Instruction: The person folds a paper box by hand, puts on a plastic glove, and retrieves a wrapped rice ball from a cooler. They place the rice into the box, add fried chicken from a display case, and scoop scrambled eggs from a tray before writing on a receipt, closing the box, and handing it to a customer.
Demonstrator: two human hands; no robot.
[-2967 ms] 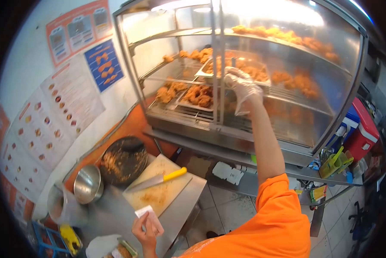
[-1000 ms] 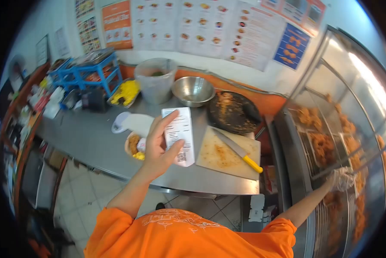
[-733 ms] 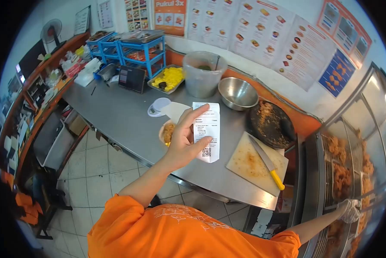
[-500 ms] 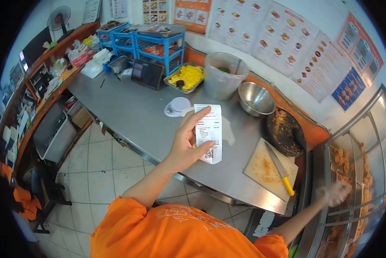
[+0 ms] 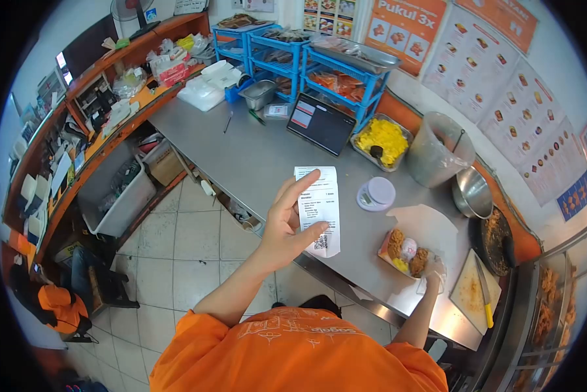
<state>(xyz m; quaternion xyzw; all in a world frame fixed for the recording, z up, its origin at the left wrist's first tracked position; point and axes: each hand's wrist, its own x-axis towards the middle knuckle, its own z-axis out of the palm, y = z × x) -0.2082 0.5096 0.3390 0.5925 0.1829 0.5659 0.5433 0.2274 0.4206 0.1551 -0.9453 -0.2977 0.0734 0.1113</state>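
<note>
A printed paper receipt [image 5: 319,209] is pinched in my left hand [image 5: 287,225], between the thumb in front and the other fingers, above the counter. My right hand [image 5: 432,276] wears a clear plastic glove. Its fingers close around a piece of fried chicken [image 5: 419,261] at the right side of an open paper food box [image 5: 392,262]. Inside the box are another fried chicken piece [image 5: 396,240], a wrapped white ball of rice [image 5: 408,249] and some yellow egg [image 5: 400,264]. The glove and blur partly hide my right fingertips.
A cutting board [image 5: 466,287] with a yellow-handled knife [image 5: 486,297] lies right of the box, near a dark stone mortar [image 5: 486,245]. Behind stand a scale [image 5: 375,194], egg tray [image 5: 383,140], plastic-lined bucket [image 5: 437,160] and tablet [image 5: 319,124]. The chicken display case [image 5: 548,307] is far right.
My right hand has come from the display case to the food box, with a piece of fried chicken. The view has swung left, and the box now shows beside the receipt.
</note>
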